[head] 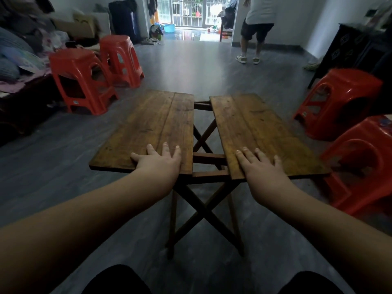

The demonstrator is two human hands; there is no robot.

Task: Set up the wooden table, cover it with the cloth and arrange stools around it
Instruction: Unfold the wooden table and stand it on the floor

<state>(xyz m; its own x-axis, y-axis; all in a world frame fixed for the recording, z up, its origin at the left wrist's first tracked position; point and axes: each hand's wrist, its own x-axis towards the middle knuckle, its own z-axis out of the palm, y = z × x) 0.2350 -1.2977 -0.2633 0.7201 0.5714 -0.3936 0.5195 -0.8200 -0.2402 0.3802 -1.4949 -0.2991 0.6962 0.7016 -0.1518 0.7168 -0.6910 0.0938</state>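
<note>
A wooden folding table (161, 122) stands in front of me on crossed legs, its top split into two board halves with a gap down the middle. My left hand (159, 161) lies flat on the near end of the left half, fingers straight. My right hand (259, 164) lies flat on the near end of the right half (254, 124). Two red plastic stools (81, 79) (119, 58) stand at the left. Two more red stools (337, 100) (360, 162) stand at the right. No cloth is in view.
A bed or sofa piled with fabrics (19, 60) lines the left wall. A dark cabinet (358, 45) stands at the right. A person (254, 28) stands near the balcony doorway at the back. Grey floor (201, 64) stretches beyond the table.
</note>
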